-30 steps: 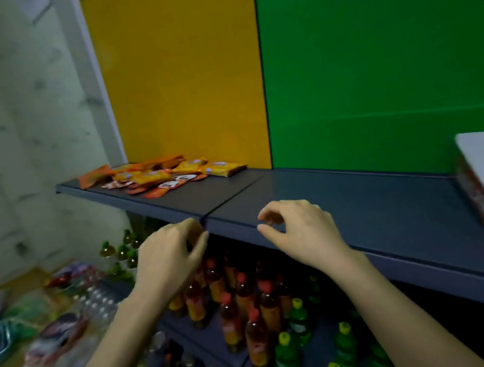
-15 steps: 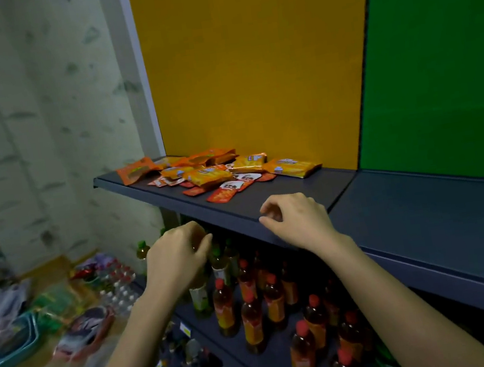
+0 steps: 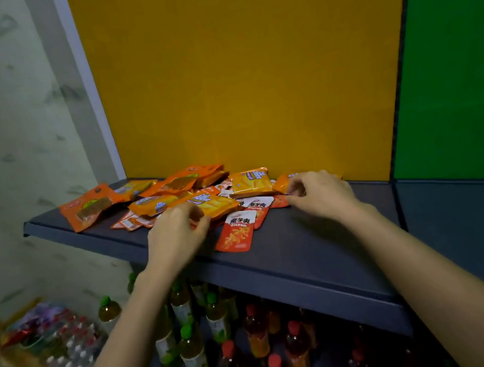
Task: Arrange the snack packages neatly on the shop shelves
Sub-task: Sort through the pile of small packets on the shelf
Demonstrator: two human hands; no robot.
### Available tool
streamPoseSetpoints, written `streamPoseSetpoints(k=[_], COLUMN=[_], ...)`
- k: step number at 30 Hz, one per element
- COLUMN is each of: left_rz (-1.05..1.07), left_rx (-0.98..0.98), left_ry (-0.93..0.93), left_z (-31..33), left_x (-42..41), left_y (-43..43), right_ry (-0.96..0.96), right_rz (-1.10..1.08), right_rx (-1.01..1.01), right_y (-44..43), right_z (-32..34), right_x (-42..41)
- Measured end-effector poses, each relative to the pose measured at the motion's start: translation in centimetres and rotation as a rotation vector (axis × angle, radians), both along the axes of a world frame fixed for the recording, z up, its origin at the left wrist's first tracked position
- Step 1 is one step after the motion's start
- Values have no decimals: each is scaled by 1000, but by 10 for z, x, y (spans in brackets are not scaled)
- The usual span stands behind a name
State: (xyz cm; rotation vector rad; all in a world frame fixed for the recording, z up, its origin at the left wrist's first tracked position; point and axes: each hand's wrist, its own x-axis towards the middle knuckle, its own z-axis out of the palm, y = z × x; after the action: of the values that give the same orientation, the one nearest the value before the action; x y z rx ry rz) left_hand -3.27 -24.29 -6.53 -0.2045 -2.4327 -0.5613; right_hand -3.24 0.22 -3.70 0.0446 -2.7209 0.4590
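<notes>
Right hand (image 3: 323, 193) pinches an orange packet (image 3: 279, 185), left hand's (image 3: 177, 239) grip unclear; dragging could push the red sachet (image 3: 235, 232) off the shelf (image 3: 306, 255).

The orange-red sachet (image 3: 235, 232), at six o'clock from the yellow packets (image 3: 251, 182), reads "魔芋爽" on its white label; the packets' purple labels are too blurred to read.

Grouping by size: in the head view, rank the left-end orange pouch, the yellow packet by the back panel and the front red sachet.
1. orange pouch
2. yellow packet and red sachet look alike; the sachet lies nearer, so unranked.
</notes>
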Motion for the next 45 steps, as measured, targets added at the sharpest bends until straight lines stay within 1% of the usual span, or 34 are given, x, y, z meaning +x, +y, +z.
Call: streamPoseSetpoints(k=[2, 6, 9, 11, 15, 18, 20, 23, 26, 32, 39, 42, 45], left_rz=[-46, -139, -196, -262, -384, -421, -449, -531, -570, -613, -649, -662, -660], left_rx=[-13, -28, -63, -113, -148, -188, -209, -190, -228, -369, -417, -419, -374], left_ry=[19, 18, -17, -71, -193, -373, -506, -719, -837, -863, -826, -797, -776], left_z=[4, 12, 20, 26, 37, 41, 42, 44, 44, 50, 51, 51, 54], left_x=[-25, -73, -109, -133, -180, -210, -226, -246, -257, -263, -264, -266, -266], left_y=[5, 17, 24, 28, 40, 49, 53, 57, 64, 71, 64, 61, 56], right_ry=[-32, -83, -146, -174, -205, -199, -182, -154, -131, -129, -174, -128, -72], right_rz=[-104, -328, -473, -538, -628, -693, -701, -690, -681, -661, -634, -636, -560], right_rx=[2, -70, -98, -143, -329, -349, -407, -572, -704, -863, -995, -1051, -1178], right_y=[8, 25, 29, 28, 21, 16, 17, 22, 27, 31, 20, 16, 14], right_z=[1, 0, -3, -5, -14, -25, -28, -26, -23, -19, -9, -10, -12], right_x=[-16, -42, -57, -66, -83, -91, -95, -97, -94, -87, -82, -78, -73])
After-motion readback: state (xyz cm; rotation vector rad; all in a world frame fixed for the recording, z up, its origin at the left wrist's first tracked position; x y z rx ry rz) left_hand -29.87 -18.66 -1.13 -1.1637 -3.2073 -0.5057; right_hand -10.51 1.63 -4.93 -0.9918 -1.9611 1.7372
